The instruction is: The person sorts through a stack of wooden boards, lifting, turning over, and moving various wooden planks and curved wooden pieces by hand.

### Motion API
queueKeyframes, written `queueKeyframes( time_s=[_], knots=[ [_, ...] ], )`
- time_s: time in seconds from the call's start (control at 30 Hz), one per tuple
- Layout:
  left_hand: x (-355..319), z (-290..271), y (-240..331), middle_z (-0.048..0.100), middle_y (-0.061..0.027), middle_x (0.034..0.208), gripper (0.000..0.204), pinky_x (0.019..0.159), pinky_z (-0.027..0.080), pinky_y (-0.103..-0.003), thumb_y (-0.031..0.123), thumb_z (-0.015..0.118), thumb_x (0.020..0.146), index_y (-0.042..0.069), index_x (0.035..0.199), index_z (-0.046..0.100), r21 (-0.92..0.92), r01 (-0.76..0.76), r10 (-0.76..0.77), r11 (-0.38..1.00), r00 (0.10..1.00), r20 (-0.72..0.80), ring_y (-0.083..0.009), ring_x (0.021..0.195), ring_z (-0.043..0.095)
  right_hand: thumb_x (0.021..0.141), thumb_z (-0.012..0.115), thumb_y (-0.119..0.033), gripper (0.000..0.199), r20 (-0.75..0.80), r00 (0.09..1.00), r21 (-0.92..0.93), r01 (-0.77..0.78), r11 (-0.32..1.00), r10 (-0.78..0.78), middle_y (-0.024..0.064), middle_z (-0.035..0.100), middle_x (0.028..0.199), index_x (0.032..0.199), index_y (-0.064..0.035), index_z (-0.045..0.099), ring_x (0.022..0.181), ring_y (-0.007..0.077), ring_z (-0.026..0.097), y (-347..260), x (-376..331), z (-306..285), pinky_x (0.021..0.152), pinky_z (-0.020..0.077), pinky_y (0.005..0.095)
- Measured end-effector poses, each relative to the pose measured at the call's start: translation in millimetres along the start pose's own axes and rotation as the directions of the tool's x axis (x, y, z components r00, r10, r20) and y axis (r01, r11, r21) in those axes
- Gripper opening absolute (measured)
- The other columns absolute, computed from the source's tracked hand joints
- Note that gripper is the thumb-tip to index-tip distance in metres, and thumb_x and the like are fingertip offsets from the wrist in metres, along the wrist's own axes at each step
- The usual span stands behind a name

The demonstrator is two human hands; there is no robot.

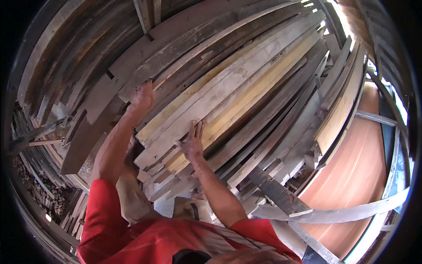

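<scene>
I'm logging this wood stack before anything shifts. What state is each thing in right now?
Left hand: raised, fingers laid on a grey board, no closed grip visible.
Right hand: open, flat on a yellowish board.
Stacked boards: leaning packed together, weathered, ends uneven.
Orange sheet: behind the boards on the right, partly covered.
Loose plank: lying across the sheet.

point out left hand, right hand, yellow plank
left hand (141,97), head view, back of hand
right hand (192,143), head view, back of hand
yellow plank (246,94), head view, middle of its face
</scene>
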State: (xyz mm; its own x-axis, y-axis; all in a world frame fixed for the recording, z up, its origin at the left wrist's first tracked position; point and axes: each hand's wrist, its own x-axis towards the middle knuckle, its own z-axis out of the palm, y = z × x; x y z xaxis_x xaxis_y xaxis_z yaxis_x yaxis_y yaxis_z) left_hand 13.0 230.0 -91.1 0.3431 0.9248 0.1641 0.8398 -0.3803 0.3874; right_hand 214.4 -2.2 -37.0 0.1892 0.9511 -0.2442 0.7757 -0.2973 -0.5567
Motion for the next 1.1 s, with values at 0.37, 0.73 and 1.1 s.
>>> queueKeyframes(
  time_s=[0.37, 0.73, 1.1],
  knots=[
    [-160, -438, 49, 0.061, -0.0210, 0.115, 0.065, 0.096, 0.045, -0.042, 0.034, 0.075, 0.081, -0.001, 0.132, 0.053, -0.057, 0.740, -0.589, 0.670, 0.577, 0.567, -0.0323, 0.109, 0.057, 0.092, 0.045, -0.072, 0.088, 0.252, 0.739, 0.717, -0.576, 0.392, 0.624, 0.0172, 0.062, 0.109, 0.123, 0.0090, 0.059, 0.104, 0.0224, 0.055, -13, 111, -19, 0.091, 0.0445, 0.0398],
    [-329, -436, -24, 0.057, -0.0221, 0.130, 0.061, 0.092, 0.052, -0.037, 0.035, 0.062, 0.096, -0.003, 0.141, 0.045, -0.594, 0.788, -0.928, 0.164, 0.328, 0.178, -0.0275, 0.107, 0.063, 0.088, 0.057, -0.067, 0.088, 0.202, 0.978, 0.780, -0.192, -0.596, -0.051, 0.0179, 0.045, 0.145, 0.147, -0.0048, 0.038, 0.133, 0.0309, 0.043, -149, 136, -56, 0.112, 0.0338, 0.0469],
    [-399, -375, -54, 0.047, -0.0220, 0.145, 0.050, 0.096, 0.051, -0.046, 0.027, 0.025, 0.106, 0.006, 0.152, 0.032, 0.406, 0.853, -0.745, 0.329, 0.498, -0.443, -0.0392, 0.118, 0.059, 0.095, 0.058, -0.053, 0.072, 0.373, 0.927, 0.828, -0.318, -0.462, 0.031, 0.0130, 0.047, 0.145, 0.146, -0.0060, 0.039, 0.131, 0.0283, 0.047, -159, 85, -34, 0.111, 0.0389, 0.0493]
  ],
)
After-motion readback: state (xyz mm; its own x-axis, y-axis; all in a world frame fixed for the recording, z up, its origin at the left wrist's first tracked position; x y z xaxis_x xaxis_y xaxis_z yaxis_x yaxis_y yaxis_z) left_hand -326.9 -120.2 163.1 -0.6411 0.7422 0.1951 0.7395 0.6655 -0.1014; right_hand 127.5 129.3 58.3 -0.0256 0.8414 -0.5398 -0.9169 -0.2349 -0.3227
